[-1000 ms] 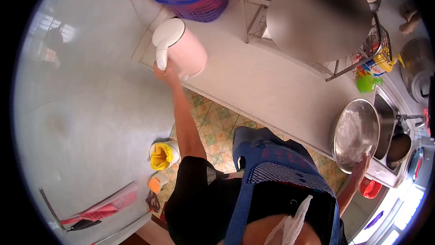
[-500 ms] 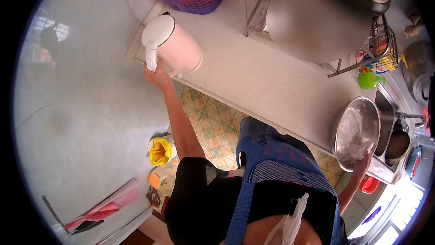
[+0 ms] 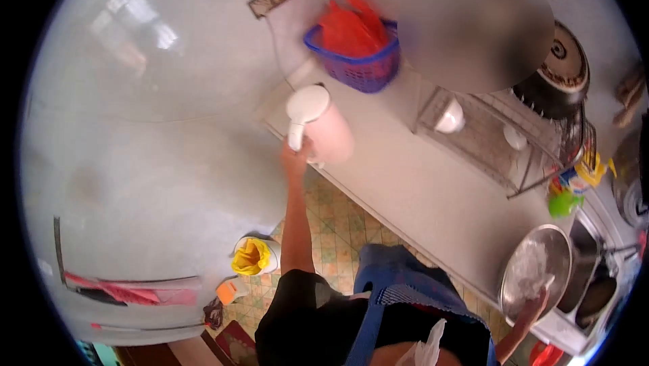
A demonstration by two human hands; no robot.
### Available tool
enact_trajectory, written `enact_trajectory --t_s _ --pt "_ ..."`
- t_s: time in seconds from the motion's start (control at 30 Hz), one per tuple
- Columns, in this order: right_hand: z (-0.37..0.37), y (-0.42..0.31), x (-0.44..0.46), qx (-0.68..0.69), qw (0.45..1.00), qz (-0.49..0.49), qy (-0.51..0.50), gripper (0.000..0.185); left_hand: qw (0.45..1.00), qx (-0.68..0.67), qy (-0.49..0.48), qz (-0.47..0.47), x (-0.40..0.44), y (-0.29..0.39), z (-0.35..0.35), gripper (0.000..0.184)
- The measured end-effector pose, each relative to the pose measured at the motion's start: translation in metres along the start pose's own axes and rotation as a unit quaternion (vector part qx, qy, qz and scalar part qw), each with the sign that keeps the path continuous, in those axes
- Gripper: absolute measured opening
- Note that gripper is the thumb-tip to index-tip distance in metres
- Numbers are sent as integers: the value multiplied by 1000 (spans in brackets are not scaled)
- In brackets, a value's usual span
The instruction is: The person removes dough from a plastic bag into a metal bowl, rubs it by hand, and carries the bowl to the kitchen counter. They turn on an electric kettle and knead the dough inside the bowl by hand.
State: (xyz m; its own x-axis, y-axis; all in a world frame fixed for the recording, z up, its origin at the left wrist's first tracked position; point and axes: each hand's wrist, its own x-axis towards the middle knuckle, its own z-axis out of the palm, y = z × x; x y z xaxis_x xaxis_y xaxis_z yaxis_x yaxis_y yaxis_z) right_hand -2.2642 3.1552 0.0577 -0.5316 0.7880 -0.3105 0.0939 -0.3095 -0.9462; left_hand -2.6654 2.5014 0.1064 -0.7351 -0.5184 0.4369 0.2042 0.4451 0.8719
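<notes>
My left hand is closed around the white handle of a pink electric kettle. The kettle, with its white lid, is at the counter's left end, near the front edge. Whether its base touches the counter I cannot tell. On the far right, my right hand reaches over the near rim of a steel bowl beside the sink. White, flour-like stuff lies in the bowl, and my fingertips there look whitish. Blur hides whether those fingers grip anything.
Behind the kettle stands a blue basket with red plastic bags. A wire dish rack with white bowls occupies the back of the counter. A green bottle stands near the sink. A yellow-lined bin is on the floor.
The whole view has shifted, so the counter and its things appear lower and partly further right. My left hand keeps its hold on the kettle. My right hand reaches further over the bowl.
</notes>
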Motion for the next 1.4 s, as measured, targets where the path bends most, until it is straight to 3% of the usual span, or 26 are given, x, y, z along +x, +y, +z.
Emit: enact_trajectory --t_s 0.03,0.07,0.1,0.13,0.17,0.2,0.23,0.3,0.4,0.47,0.53,0.6,0.63,0.7,0.73,0.77,0.83,0.87,0.93,1.07,1.17,1.23,1.27,1.3,1.37,1.4 --pt "-26 30 29 60 997 -33 -45 45 997 -39 -26 60 -2 14 -8 42" --pt "-16 14 19 -126 986 -99 -55 33 989 -72 -57 116 -3 21 -12 41" --pt "-23 25 35 -29 993 -77 -80 34 990 -65 -39 120 -3 23 -23 41" --pt "-41 37 48 64 991 -49 -105 35 985 -146 -12 86 -3 22 -34 38" --pt "-44 41 60 50 995 -36 -75 38 972 -226 14 60 3 25 -40 35" --pt "-46 47 68 -25 991 -111 -75 41 972 -219 30 73 10 36 -46 35" --pt "-45 50 75 -99 976 -185 -63 44 980 -162 66 94 17 49 -49 26" --pt "-14 28 62 -206 951 -229 -36 46 980 -101 113 127 35 75 -45 18" --pt "10 10 47 -260 932 -253 -24 50 977 -82 76 183 71 117 -21 20" --pt "13 0 40 -287 920 -268 -10 53 980 66 0 188 95 147 10 18" --pt "13 -3 32 -308 909 -281 6 56 967 80 -57 236 122 168 53 20" --pt "20 -5 25 -326 898 -295 22 59 927 172 -103 317 166 161 97 24" --pt "23 -7 20 -336 892 -301 31 60 928 161 -113 317 183 157 117 24" --pt "30 -9 10 -353 877 -321 49 63 891 304 -172 289 223 155 156 36" --pt "32 -9 4 -371 867 -328 57 65 892 294 -182 292 244 148 176 36" --pt "61 -30 -10 -356 865 -345 73 55 876 340 -157 304 265 129 196 36" --pt "86 -40 -23 -372 861 -323 124 46 848 362 -133 363 328 69 247 44" --pt "96 -43 -32 -381 859 -301 162 39 850 352 -144 366 336 75 250 44" --pt "100 -40 -37 -382 857 -275 209 38 872 364 -211 251 354 85 256 46" --pt "112 -37 -45 -381 854 -245 257 38 834 397 -226 309 419 51 288 43" --pt "118 -34 -49 -380 852 -227 281 39 830 432 -170 309 444 39 300 42" --pt "122 -33 -50 -379 850 -219 292 40 761 533 -211 304 450 45 299 48" --pt "123 -32 -49 -378 850 -215 297 41 760 532 -215 304 454 40 303 48" --pt "125 -31 -48 -379 850 -212 299 41 811 482 -167 287 455 36 305 42" --pt "130 -29 -46 -378 850 -207 304 43 854 429 -118 270 470 23 312 37" --pt "131 -27 -45 -376 850 -204 306 43 832 464 -127 278 480 17 314 37"
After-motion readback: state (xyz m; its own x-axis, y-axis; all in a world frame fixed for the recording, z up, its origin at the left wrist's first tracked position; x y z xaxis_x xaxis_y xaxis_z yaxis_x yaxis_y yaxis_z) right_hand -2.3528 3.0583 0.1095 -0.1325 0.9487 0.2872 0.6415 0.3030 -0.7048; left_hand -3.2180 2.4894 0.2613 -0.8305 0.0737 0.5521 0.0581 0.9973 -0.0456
